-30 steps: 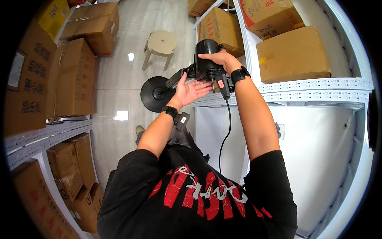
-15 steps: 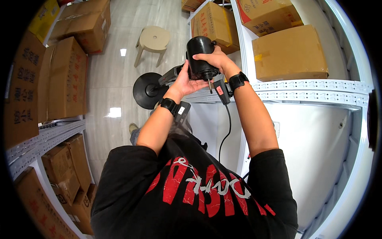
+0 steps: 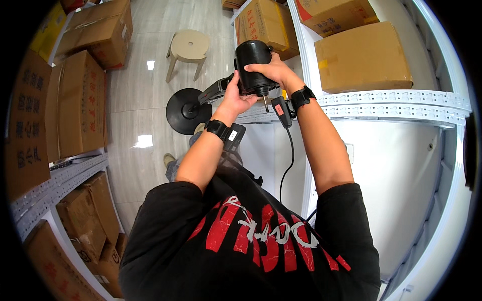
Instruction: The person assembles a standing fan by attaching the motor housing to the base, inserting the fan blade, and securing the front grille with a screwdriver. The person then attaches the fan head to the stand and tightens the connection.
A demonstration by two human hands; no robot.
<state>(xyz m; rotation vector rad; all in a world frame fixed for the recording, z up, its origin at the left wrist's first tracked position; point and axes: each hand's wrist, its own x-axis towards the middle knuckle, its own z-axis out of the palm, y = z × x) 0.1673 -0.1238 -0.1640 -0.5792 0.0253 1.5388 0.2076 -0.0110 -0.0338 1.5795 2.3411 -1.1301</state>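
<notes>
Between my two hands is a black cylindrical motor (image 3: 254, 57) with a bare metal shaft (image 3: 266, 103) pointing down toward me. My right hand (image 3: 273, 71) wraps over its right side, the thumb lying across the casing. The left side and underside are cupped by my left hand (image 3: 237, 98), with its thumb pointing up. Just left of the motor, a dark column (image 3: 216, 91) slants down to a round black base (image 3: 187, 113) on the floor. How the column joins the motor is hidden behind my left hand.
A beige stool (image 3: 190, 47) stands on the tiled floor ahead. White metal shelving (image 3: 381, 98) holding cartons (image 3: 362, 57) runs along my right. More cartons (image 3: 83, 100) line the left shelves. From the black box (image 3: 282, 111) at my right wrist hangs a cable (image 3: 292, 160).
The view has shifted slightly, and a second shoe now shows beside the round base. My hands keep their hold on the motor, with only a slight change in its tilt.
</notes>
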